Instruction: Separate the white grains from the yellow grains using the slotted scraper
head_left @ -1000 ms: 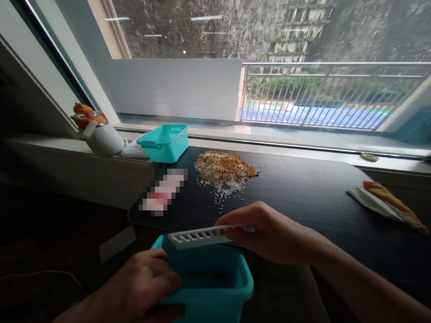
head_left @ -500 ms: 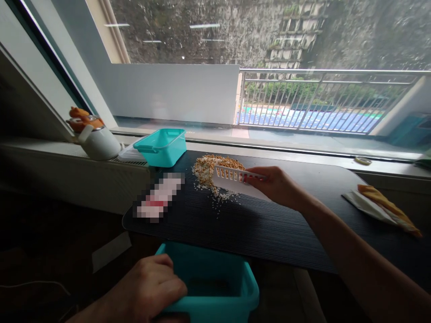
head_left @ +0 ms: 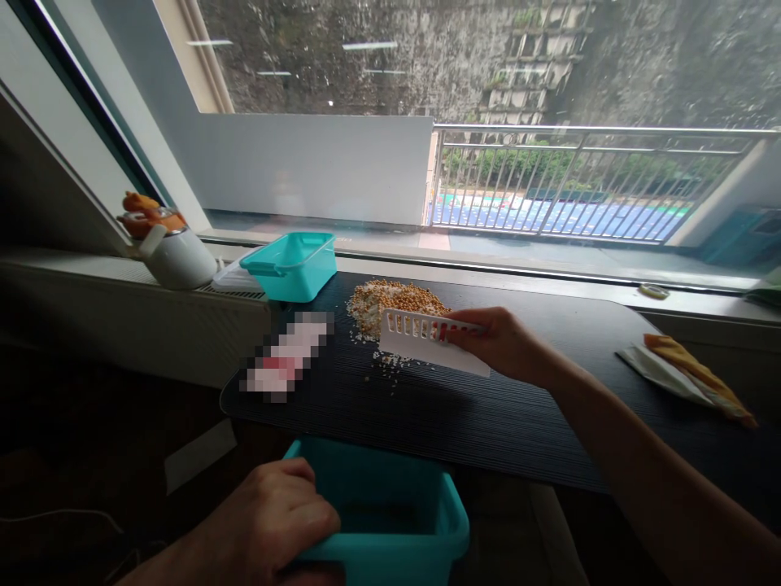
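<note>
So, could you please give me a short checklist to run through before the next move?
1. White slotted scraper gripped in the right hand: ok.
2. Near teal bin held at its rim by the left hand: ok.
3. Bin's mouth uncovered: ok.
4. Grains gathered in one heap: not ok; loose white grains lie scattered on its near side.
5. Scraper's lower edge flat on the black tabletop: cannot tell.
6. Bin touching the tabletop's near edge: cannot tell.
</note>
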A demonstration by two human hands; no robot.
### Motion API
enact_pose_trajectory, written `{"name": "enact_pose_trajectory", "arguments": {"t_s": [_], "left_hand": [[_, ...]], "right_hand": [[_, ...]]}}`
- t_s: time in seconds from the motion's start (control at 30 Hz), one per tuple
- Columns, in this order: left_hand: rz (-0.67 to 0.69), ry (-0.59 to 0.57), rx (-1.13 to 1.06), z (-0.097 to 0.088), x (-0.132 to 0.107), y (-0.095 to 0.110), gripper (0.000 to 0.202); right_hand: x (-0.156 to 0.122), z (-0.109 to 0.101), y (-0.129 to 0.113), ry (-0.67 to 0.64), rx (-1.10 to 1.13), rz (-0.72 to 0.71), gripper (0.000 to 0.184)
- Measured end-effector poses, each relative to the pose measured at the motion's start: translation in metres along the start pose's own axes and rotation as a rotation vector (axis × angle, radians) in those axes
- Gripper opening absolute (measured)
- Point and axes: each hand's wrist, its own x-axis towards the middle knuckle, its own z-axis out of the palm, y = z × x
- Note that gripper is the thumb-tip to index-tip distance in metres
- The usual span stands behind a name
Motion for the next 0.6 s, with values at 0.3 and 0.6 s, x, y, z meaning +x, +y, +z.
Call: {"name": "enact_pose_trajectory", "arguments": {"t_s": [0.3,0.6], "left_hand": [[0.011,-0.087,0.029,-0.001,0.004,-0.001,0.009],[0.012,-0.102,0.020,-0.005,0.004,0.001,0.011]], "right_hand": [[-0.011,0.003,-0.010,-0.030,0.057,-0.003,0.034],[-0.013,0.003,-0.008,-0.013,0.044,0.017,0.035]]}}
